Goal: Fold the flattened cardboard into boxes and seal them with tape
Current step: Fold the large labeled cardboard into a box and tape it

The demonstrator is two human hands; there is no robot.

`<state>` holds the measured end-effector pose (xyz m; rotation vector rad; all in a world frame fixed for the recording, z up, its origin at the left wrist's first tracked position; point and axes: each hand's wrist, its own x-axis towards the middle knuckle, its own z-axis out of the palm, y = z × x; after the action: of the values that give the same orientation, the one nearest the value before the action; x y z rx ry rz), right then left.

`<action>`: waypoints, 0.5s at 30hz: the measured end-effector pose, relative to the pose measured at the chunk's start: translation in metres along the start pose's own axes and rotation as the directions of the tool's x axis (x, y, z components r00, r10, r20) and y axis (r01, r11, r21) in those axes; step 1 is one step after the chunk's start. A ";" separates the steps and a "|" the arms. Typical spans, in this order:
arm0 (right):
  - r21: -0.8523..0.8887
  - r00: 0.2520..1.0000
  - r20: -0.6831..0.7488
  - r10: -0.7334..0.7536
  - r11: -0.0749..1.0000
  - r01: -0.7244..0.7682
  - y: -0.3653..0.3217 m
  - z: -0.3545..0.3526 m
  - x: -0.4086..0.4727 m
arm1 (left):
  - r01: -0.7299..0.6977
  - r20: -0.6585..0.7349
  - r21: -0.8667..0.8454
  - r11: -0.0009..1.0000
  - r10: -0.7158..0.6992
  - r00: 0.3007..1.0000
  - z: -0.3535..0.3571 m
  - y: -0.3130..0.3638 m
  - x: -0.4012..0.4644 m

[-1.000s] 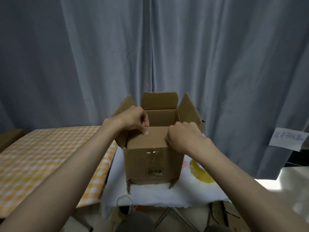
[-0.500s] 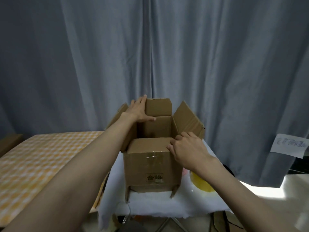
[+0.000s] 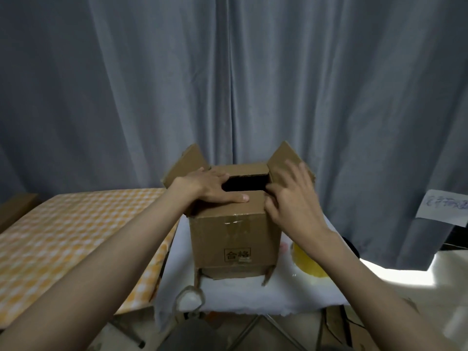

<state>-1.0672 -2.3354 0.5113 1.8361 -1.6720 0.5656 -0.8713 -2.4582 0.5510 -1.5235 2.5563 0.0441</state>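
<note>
A brown cardboard box [image 3: 235,239] stands upright on a small table covered with a white cloth [image 3: 228,292]. Its near and far top flaps are folded down, leaving a dark gap between them. The left flap [image 3: 186,160] and right flap [image 3: 283,155] still stick up at a slant. My left hand [image 3: 215,186] lies flat across both folded flaps, thumb on the near one. My right hand [image 3: 291,198] is at the box's right top edge, fingers spread against the right flap. A yellow tape roll [image 3: 307,262] lies right of the box, partly hidden by my right forearm.
A table with an orange checked cloth [image 3: 63,239] stands to the left. Grey curtains [image 3: 228,84] hang close behind the box. A white paper note [image 3: 445,206] is pinned at the right. A clear glass rim [image 3: 190,297] sits at the white table's front left corner.
The far flap has come down under my left hand, which now lies flat over both flaps. My right hand has moved from the near flap to the right flap.
</note>
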 end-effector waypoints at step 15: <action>0.576 0.977 0.212 0.015 0.806 -0.137 -0.021 0.016 0.020 | 0.060 -0.032 0.013 0.998 -0.059 0.998 -0.003 0.001 -0.017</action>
<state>-1.0456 -2.3597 0.5098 2.3276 -1.8435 1.0669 -0.8649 -2.4432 0.5563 -1.6067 2.5282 -0.0050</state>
